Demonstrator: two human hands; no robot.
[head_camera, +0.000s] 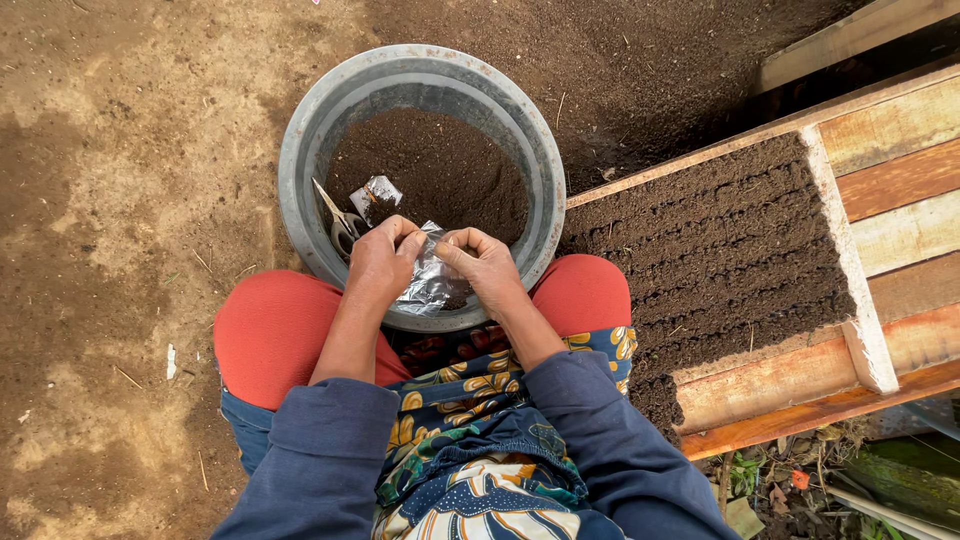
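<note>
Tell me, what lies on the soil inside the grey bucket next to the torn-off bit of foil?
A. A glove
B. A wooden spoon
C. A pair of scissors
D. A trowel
C: a pair of scissors lies on the dark soil at the left side of the grey bucket, just beside the small foil scrap, above the left hand.

I've got both hands over the grey bucket (300, 150) of dark soil: left hand (378, 262) and right hand (487, 265) pinching a crinkled silver foil packet (427, 285) between them. Scissors (338, 218) and another foil scrap (376, 197) lie on the soil. Soil-filled wooden tray (835, 190) sits to my right.
</note>
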